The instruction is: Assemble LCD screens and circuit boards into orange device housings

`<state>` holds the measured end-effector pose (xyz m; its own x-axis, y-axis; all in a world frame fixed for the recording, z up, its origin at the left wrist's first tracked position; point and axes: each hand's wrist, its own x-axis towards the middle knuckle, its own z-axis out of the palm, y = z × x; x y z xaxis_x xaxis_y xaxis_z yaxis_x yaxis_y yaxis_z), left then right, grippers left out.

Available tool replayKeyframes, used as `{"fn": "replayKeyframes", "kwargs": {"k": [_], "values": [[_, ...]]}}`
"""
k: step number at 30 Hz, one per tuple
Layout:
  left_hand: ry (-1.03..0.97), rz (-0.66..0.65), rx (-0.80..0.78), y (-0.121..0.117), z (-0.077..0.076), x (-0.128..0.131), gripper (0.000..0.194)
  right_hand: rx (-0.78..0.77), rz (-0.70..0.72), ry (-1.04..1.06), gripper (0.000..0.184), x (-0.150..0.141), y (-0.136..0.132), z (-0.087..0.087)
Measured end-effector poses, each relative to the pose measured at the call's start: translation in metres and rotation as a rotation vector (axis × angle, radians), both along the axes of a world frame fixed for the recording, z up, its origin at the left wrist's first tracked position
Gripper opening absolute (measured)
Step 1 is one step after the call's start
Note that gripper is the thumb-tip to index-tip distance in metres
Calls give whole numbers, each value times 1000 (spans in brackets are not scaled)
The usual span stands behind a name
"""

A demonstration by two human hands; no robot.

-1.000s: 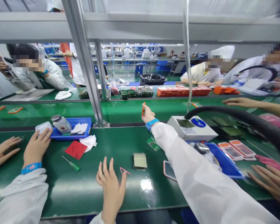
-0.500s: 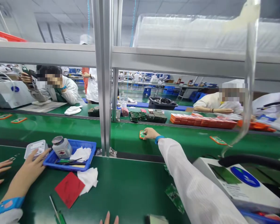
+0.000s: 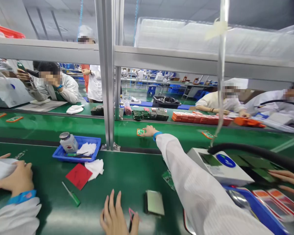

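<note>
Orange-framed green circuit board [image 3: 140, 132] lies flat, seen from the head view, on the glossy green belt [image 3: 127, 140] beyond the dark-green worktable [image 3: 122, 176]. The right hand [image 3: 150, 131], reaching out from a white sleeve and a blue wristband, has its fingers drawn narrow over the board's right side, touching it; whether they pinch it, I cannot tell. The left hand [image 3: 115, 213] is low over the worktable, fingers spread and thumb wide; a thin pink triangular piece [image 3: 130, 212] shows between forefinger and thumb, and whether it is gripped is unclear. Just right of that hand sits a pale, dark-edged square stack [image 3: 155, 202]. Farther left are a green-handled screwdriver [image 3: 74, 198] and a red square sheet [image 3: 78, 176], near a white crumpled cloth [image 3: 95, 169].
</note>
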<state>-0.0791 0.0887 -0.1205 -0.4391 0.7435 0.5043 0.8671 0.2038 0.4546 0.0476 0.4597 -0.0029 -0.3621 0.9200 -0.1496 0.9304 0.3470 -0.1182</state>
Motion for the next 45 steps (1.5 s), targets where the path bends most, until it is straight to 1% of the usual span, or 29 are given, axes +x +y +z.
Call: {"fn": "replayKeyframes", "kwargs": {"k": [1,3,7,9,12,15,17,20,24,28,30,32,33,36,38,40,45], "values": [[19,-25,-19,-3,4,0,60,-6,12,-1,35,-3,-10,6],[22,-66,-55,-7,12,-1,52,-21,42,6,32,-8,-32,16],[-62,-105,-93,-11,25,-3,52,-45,108,57,30,-14,-85,32],[-85,-106,-95,-13,29,-2,53,-59,139,100,28,-13,-116,34],[-87,-117,-101,-16,33,-3,53,-84,173,195,25,-4,-169,31],[-93,-132,-97,-20,35,-4,52,-80,181,343,23,14,-223,24],[-105,-130,-87,-22,34,-6,52,-50,170,477,23,29,-256,18],[-129,-123,-68,-22,31,-8,51,33,88,704,24,53,-297,5],[-153,-122,-49,-21,27,-9,51,118,-61,988,25,79,-345,-21],[-176,-121,-47,-20,27,-8,49,109,-211,1167,39,94,-386,-55],[-181,-127,-55,-19,27,-8,49,104,-283,1219,39,98,-398,-70],[-184,-136,-66,-19,28,-8,50,97,-332,1251,30,101,-401,-81],[-185,-139,-72,-19,28,-9,50,93,-343,1265,27,102,-399,-85],[-195,-150,-89,-19,28,-10,51,75,-323,1284,31,102,-385,-90],[-204,-155,-93,-19,28,-10,51,74,-271,1268,29,99,-372,-88],[-211,-153,-89,-20,28,-10,51,95,-202,1239,28,93,-359,-82],[-209,-151,-68,-20,29,-9,47,116,-32,1152,36,75,-334,-63]]}}
